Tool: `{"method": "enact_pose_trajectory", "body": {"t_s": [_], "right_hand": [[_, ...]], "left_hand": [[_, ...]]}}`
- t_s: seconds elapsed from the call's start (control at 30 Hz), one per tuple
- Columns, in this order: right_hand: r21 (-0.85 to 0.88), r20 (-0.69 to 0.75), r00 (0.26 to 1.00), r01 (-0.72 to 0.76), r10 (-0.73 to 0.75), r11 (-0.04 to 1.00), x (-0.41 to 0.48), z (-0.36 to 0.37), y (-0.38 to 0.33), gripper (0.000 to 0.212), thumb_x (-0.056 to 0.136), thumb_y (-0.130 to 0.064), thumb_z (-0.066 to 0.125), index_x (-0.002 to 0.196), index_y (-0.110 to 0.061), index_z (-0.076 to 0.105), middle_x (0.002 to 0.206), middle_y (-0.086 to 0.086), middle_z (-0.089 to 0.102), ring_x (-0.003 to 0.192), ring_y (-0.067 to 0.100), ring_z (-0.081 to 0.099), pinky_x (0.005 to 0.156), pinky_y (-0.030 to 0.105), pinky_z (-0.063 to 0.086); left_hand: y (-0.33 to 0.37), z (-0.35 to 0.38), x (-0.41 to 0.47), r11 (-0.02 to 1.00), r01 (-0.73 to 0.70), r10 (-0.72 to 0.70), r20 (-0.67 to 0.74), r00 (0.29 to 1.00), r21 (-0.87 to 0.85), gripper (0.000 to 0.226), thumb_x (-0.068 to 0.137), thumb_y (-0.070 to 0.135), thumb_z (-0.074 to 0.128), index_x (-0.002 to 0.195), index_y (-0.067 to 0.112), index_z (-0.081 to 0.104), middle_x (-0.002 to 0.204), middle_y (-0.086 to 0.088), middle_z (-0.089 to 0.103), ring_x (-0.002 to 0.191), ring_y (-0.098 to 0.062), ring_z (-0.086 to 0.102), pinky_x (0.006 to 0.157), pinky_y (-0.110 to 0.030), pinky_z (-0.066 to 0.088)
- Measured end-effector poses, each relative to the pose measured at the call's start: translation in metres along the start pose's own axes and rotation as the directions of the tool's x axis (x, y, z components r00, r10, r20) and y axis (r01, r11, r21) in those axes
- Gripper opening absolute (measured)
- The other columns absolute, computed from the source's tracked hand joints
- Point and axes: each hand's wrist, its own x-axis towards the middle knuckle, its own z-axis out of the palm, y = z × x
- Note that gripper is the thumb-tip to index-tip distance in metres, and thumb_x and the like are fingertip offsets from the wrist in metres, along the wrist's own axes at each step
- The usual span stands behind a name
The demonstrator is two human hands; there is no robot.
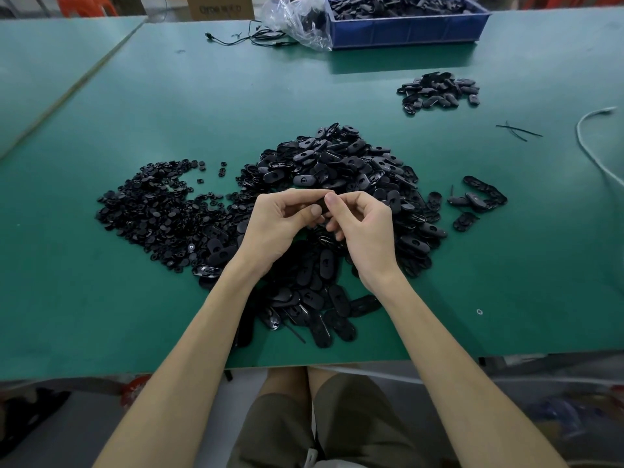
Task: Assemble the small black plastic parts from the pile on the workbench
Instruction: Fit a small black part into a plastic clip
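Both hands meet over the pile (337, 160) on the table (202, 96). Left hand (280, 228) and right hand (366, 231) pinch one black part (323, 207) between curled fingers and thumbs. Round pieces (152, 211) lie left of the pile, with a small heap (439, 91) and a bin (405, 32) beyond it.

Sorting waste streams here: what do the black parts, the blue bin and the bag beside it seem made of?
Black parts: probably moulded plastic, semi-gloss; smooth rounded shells catch soft highlights. Blue bin: rigid plastic, likely matte; ribbed walls. Bag: thin clear plastic film; crinkled, glinting folds.
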Motion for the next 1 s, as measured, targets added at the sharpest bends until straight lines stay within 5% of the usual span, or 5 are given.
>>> {"method": "enact_pose_trajectory", "body": {"t_s": [0.5, 0.73, 0.87, 1.0], "right_hand": [[-0.008, -0.014, 1.0, 0.003, -0.003, 1.0, 0.002, 0.0, 0.001, 0.016, 0.103, -0.026, 0.067, 0.099, -0.012, 0.072, 0.08, -0.001, 0.075, 0.064, 0.008, 0.066, 0.058, 0.021, 0.05], [-0.072, -0.013, 1.0, -0.017, 0.017, 0.997, 0.001, 0.004, -0.003, 0.011, 0.104, -0.022, 0.064, 0.101, -0.015, 0.072, 0.082, 0.0, 0.076, 0.067, 0.009, 0.068, 0.059, 0.024, 0.05], [-0.113, 0.016, 1.0, -0.006, 0.008, 0.994, -0.002, 0.003, -0.006, 0.016, 0.106, -0.021, 0.061, 0.095, -0.014, 0.07, 0.072, -0.002, 0.071, 0.06, 0.006, 0.063, 0.06, 0.025, 0.048], [-0.179, 0.027, 0.996, -0.076, 0.083, 0.981, -0.001, 0.002, -0.008, 0.031, 0.1, -0.005, 0.056, 0.072, -0.02, 0.059, 0.056, -0.01, 0.061, 0.05, 0.002, 0.052, 0.058, 0.021, 0.043]], "left_hand": [[0.003, 0.004, 0.001, 0.991, -0.035, 0.044, -0.066, 0.997, 0.125, 0.027, 0.095, -0.003, 0.068, 0.118, 0.008, 0.075, 0.109, -0.019, 0.07, 0.093, -0.042, 0.068, 0.091, -0.051, 0.058], [0.029, 0.009, 0.022, 0.917, -0.092, 0.152, -0.125, 0.98, 0.388, 0.024, 0.095, 0.004, 0.067, 0.111, 0.02, 0.076, 0.107, 0.002, 0.071, 0.094, -0.01, 0.066, 0.087, -0.032, 0.056], [0.055, 0.025, 0.04, 0.859, -0.153, 0.166, 0.016, 0.986, 0.489, 0.025, 0.094, 0.004, 0.068, 0.109, 0.022, 0.077, 0.102, 0.005, 0.066, 0.088, 0.0, 0.061, 0.084, -0.012, 0.049], [0.076, 0.063, 0.056, 0.87, -0.166, 0.097, 0.17, 0.981, 0.464, 0.021, 0.095, 0.009, 0.07, 0.113, 0.015, 0.077, 0.096, 0.003, 0.074, 0.085, -0.003, 0.068, 0.084, -0.014, 0.053]]}}
